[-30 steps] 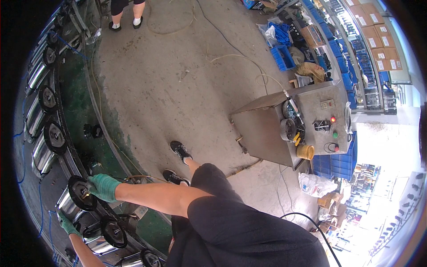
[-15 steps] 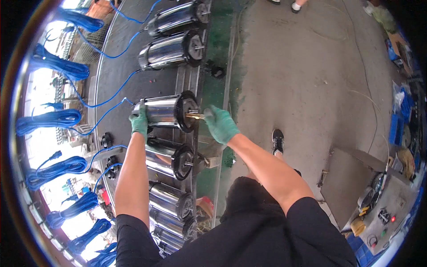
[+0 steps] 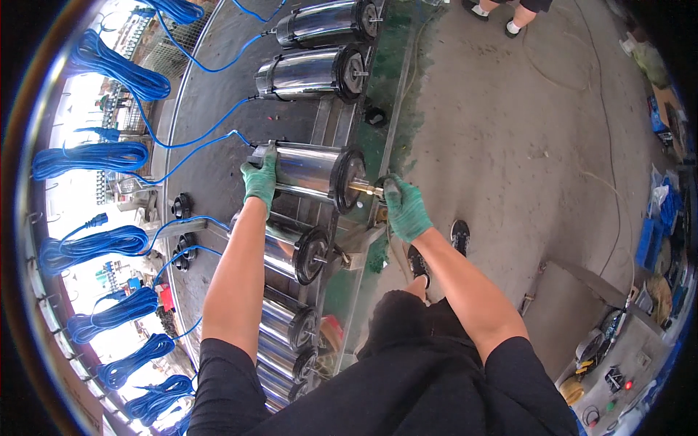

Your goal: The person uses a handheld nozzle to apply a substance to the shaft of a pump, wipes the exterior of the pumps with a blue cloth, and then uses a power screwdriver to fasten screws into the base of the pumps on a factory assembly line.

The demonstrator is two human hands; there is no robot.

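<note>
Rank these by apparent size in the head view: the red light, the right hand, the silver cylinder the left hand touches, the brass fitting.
1. Silver cylinder
2. Right hand
3. Brass fitting
4. Red light

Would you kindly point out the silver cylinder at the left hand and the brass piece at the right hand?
Silver cylinder (image 3: 307, 171): head view, middle of its shiny side.
Brass piece (image 3: 366, 188): head view, middle of its length.
</note>
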